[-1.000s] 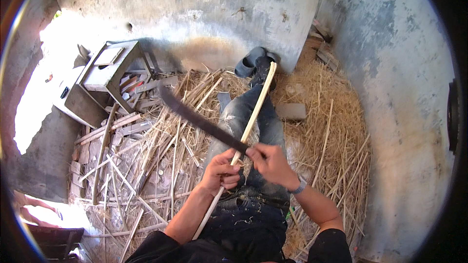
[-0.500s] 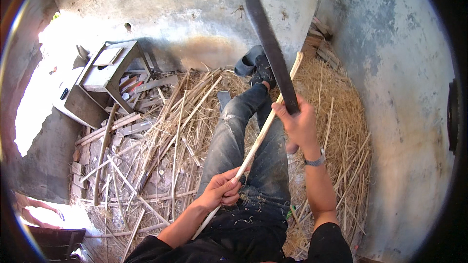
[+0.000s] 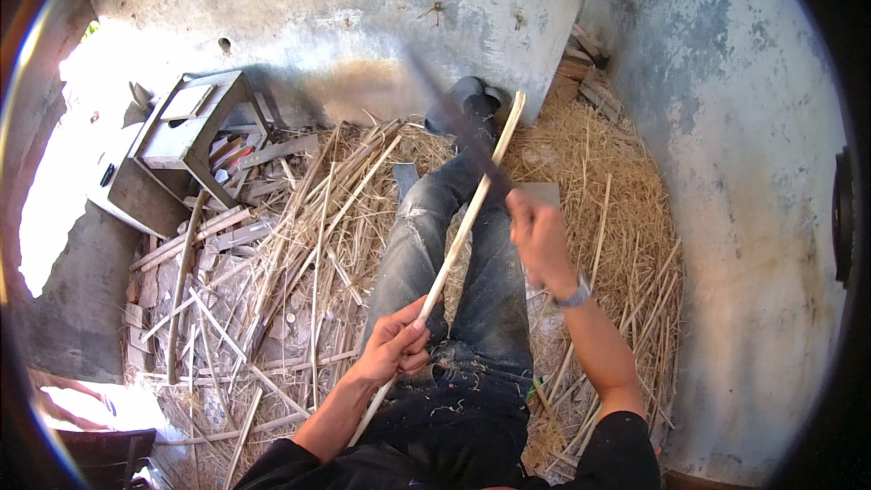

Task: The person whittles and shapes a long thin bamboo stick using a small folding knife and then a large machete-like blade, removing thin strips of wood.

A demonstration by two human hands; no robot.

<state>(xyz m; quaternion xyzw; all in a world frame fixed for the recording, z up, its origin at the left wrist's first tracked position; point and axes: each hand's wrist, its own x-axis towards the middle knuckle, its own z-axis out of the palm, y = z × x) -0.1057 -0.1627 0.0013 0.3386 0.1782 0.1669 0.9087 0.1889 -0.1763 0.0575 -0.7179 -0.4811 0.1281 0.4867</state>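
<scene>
In the head view, the left hand (image 3: 395,345) is being held low over the person's left thigh, the forearm coming up from the lower edge, bent at the elbow. Its grip is being kept fully closed around a long pale cane (image 3: 458,240), with the fingers wrapped over the shaft and the thumb on top. The cane is being held at a slant, running from beside the left hip up across the jeans (image 3: 472,308) to a point just beside the dark shoes (image 3: 472,100) near the wall. The right hand (image 3: 537,234) is being held higher, out over the right knee, the arm nearly straight and a wristwatch (image 3: 573,293) being worn at the wrist. Its grip is closed on the handle of a dark long-bladed knife (image 3: 458,132); the hand and blade are blurred, so the finger placement cannot be told. The blade is being shown slanting up and to the left, crossing the cane at its upper part, whether touching it cannot be told.

No packages, labels or signs can be made out. An overturned grey stool (image 3: 195,127) is lying at the left by the wall, and straw (image 3: 617,191) and cut strips (image 3: 263,263) are being seen spread over the floor on both sides of the legs.
</scene>
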